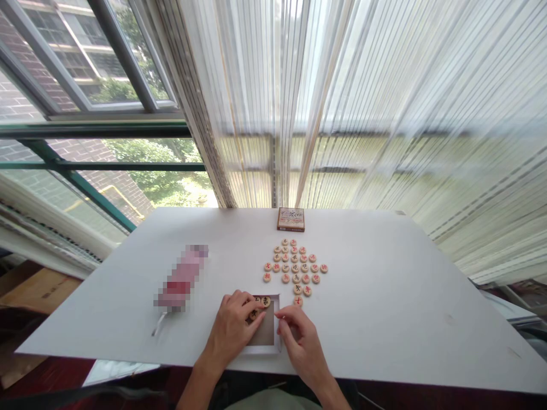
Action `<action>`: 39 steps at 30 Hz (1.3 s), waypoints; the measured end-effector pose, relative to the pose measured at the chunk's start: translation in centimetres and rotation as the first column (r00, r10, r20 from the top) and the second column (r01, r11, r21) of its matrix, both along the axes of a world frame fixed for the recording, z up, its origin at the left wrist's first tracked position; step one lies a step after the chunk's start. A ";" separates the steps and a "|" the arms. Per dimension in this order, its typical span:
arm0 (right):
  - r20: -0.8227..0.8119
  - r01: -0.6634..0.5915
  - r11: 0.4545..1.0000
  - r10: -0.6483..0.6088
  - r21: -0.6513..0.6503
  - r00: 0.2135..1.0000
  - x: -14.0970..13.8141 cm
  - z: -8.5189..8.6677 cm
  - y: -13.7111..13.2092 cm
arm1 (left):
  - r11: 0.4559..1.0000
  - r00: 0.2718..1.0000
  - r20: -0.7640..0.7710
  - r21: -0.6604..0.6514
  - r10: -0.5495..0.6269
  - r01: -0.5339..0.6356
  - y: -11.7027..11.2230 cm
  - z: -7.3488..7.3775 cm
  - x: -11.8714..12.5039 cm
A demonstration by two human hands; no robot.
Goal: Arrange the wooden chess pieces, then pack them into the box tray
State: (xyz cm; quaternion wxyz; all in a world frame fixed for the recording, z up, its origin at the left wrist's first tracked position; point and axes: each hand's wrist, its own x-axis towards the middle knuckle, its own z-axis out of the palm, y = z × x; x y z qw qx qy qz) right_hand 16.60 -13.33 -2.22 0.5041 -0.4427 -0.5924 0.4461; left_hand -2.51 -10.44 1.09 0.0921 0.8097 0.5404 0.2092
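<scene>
A shallow open box (pixel 265 333) with a brown inside lies at the near edge of the white table (pixel 384 296). My left hand (pixel 233 327) rests on its left side, fingers curled over round wooden game pieces (pixel 265 301) in the box's far corner. My right hand (pixel 301 336) is at the box's right rim, fingers bent and pinched together; what they hold, if anything, is hidden. A cluster of several round wooden pieces (pixel 294 265) with red and dark characters lies just beyond the box.
A small brown box lid (pixel 291 219) lies at the table's far edge by the striped curtain (pixel 363 102). A blurred pink object (pixel 182 279) lies on the left of the table. A window (pixel 85 85) is at the far left.
</scene>
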 end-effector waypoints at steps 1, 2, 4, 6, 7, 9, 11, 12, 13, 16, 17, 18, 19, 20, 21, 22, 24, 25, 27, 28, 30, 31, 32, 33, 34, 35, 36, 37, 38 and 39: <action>-0.002 -0.001 1.000 0.001 -0.006 1.000 0.0 0.0 0.0 | 1.000 1.000 -0.002 -0.002 0.006 -0.006 -0.1 0.1 -0.1; -0.004 -0.002 1.000 0.002 -0.009 1.000 0.0 0.0 0.0 | 1.000 1.000 -0.004 -0.002 0.012 -0.012 -0.1 0.2 -0.2; -0.003 -0.005 1.000 0.005 -0.011 1.000 0.0 0.0 0.0 | 1.000 1.000 -0.012 -0.004 0.023 -0.023 -0.3 0.3 -0.5; 0.003 -0.012 1.000 0.012 -0.012 1.000 0.0 -0.1 0.0 | 0.999 0.999 -0.020 -0.008 0.031 -0.031 -0.4 0.2 -0.8; 0.006 -0.016 1.000 0.016 -0.013 1.000 0.0 -0.1 0.0 | 0.999 0.999 -0.024 -0.011 0.034 -0.034 -0.5 0.1 -0.9; 0.013 -0.022 1.000 0.022 -0.017 1.000 0.0 -0.1 0.0 | 0.999 0.999 -0.032 -0.014 0.036 -0.036 -0.5 0.1 -1.1; 0.016 -0.023 1.000 0.023 -0.020 1.000 0.0 -0.2 0.0 | 0.999 0.999 -0.036 -0.013 0.036 -0.037 -0.6 0.1 -1.2; 0.018 -0.022 1.000 0.023 -0.020 1.000 0.0 -0.2 0.0 | 0.999 0.999 -0.037 -0.013 0.035 -0.036 -0.6 0.1 -1.2; 0.018 -0.022 1.000 0.022 -0.020 1.000 0.0 -0.2 0.0 | 0.999 0.999 -0.037 -0.013 0.035 -0.035 -0.5 0.2 -1.2; 0.018 -0.023 1.000 0.023 -0.019 1.000 0.0 -0.2 0.0 | 0.999 0.999 -0.037 -0.016 0.028 -0.028 -0.5 0.3 -1.2; 0.017 -0.023 1.000 0.023 -0.019 1.000 0.0 -0.2 0.0 | 1.000 0.999 -0.037 -0.017 0.024 -0.025 -0.5 0.3 -1.2; 0.017 -0.023 1.000 0.023 -0.019 1.000 0.0 -0.2 0.0 | 1.000 0.999 -0.038 -0.018 0.020 -0.021 -0.5 0.3 -1.2; 0.017 -0.023 1.000 0.023 -0.020 1.000 0.0 -0.2 0.0 | 1.000 0.999 -0.038 -0.019 0.017 -0.018 -0.5 0.2 -1.3; 0.016 -0.023 1.000 0.023 -0.020 1.000 0.0 -0.2 0.0 | 1.000 0.999 -0.037 -0.020 0.015 -0.015 -0.4 0.2 -1.3; 0.016 -0.023 1.000 0.023 -0.020 1.000 0.0 -0.3 0.0 | 1.000 0.999 -0.035 -0.022 0.013 -0.014 -0.4 0.1 -1.4; 0.016 -0.023 1.000 0.023 -0.020 1.000 0.1 -0.3 0.0 | 1.000 0.999 -0.032 -0.024 0.011 -0.012 -0.4 0.0 -1.4; 0.017 -0.022 1.000 0.022 -0.020 1.000 0.1 -0.3 0.1 | 1.000 1.000 -0.023 -0.029 0.006 -0.007 -0.4 -0.1 -1.5; 0.017 -0.022 1.000 0.023 -0.021 1.000 0.1 -0.3 0.1 | 0.999 1.000 -0.019 -0.031 0.005 -0.005 -0.4 -0.1 -1.5; 0.020 -0.023 0.999 0.024 -0.023 1.000 0.1 -0.3 0.1 | 0.999 1.000 -0.015 -0.033 0.004 -0.005 -0.4 -0.2 -1.4; 0.021 -0.025 0.999 0.025 -0.024 0.999 0.1 -0.3 0.1 | 0.999 1.000 -0.015 -0.032 0.006 -0.007 -0.4 -0.2 -1.4; 0.020 -0.026 0.999 0.027 -0.024 0.999 0.0 -0.3 0.1 | 1.000 1.000 -0.017 -0.027 0.010 -0.011 -0.5 -0.1 -1.4; 0.019 -0.026 0.999 0.027 -0.025 0.999 0.0 -0.3 0.1 | 1.000 1.000 -0.017 -0.025 0.011 -0.012 -0.5 -0.1 -1.4; 0.017 -0.026 0.999 0.026 -0.026 1.000 0.0 -0.3 0.1 | 1.000 1.000 -0.017 -0.022 0.012 -0.012 -0.6 0.0 -1.4; 0.016 -0.025 0.999 0.026 -0.027 1.000 0.0 -0.3 0.1 | 1.000 1.000 -0.017 -0.020 0.011 -0.011 -0.7 0.0 -1.5; 0.015 -0.026 0.999 0.026 -0.028 1.000 0.0 -0.4 0.1 | 1.000 1.000 -0.017 -0.017 0.009 -0.009 -0.7 0.1 -1.5; 0.014 -0.026 0.999 0.027 -0.030 1.000 0.0 -0.4 0.0 | 1.000 1.000 -0.017 -0.013 0.008 -0.009 -0.8 0.1 -1.6; 0.013 -0.026 0.999 0.027 -0.030 1.000 0.0 -0.4 0.0 | 1.000 1.000 -0.019 -0.009 0.009 -0.009 -0.8 0.1 -1.8; 0.012 -0.027 0.999 0.027 -0.030 1.000 0.0 -0.4 0.0 | 1.000 1.000 -0.021 -0.005 0.010 -0.010 -0.9 0.1 -1.9; 0.011 -0.026 0.999 0.026 -0.028 1.000 0.0 -0.4 0.0 | 1.000 1.000 -0.024 -0.002 0.012 -0.012 -0.9 0.1 -2.0; 0.011 -0.025 0.999 0.025 -0.027 1.000 0.0 -0.3 0.0 | 1.000 1.000 -0.027 0.000 0.014 -0.014 -0.9 0.0 -2.2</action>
